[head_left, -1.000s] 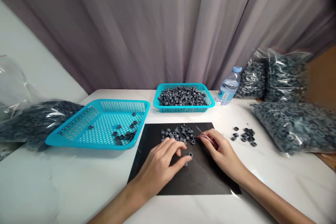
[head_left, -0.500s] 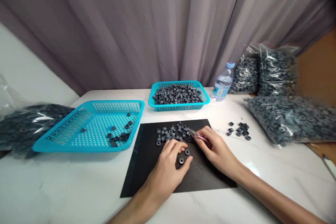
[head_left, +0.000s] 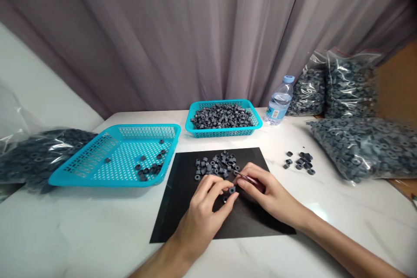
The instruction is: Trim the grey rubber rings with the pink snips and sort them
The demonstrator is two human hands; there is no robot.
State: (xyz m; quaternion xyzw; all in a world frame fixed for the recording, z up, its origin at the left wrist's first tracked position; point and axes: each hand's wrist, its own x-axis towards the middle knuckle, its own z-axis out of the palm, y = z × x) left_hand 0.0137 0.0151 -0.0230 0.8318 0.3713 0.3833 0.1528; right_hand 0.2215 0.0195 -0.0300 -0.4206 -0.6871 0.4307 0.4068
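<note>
Head view, left hand [head_left: 203, 215]: rests on the black mat [head_left: 195, 226], thumb and fingers curled near a grey ring [head_left: 232, 190] at its 1 o'clock; whether they touch it cannot be told.
Right hand [head_left: 270, 195]: pinched on thin tweezers [head_left: 245, 177], tips at the ring's 2 o'clock.
Ring pile [head_left: 216, 166]: on the mat, 12 o'clock of both hands.
Near basket [head_left: 97, 171]: 10 o'clock, few rings.
Far basket [head_left: 224, 131]: 12 o'clock, filled.
Water bottle [head_left: 278, 106]: 1 o'clock.
</note>
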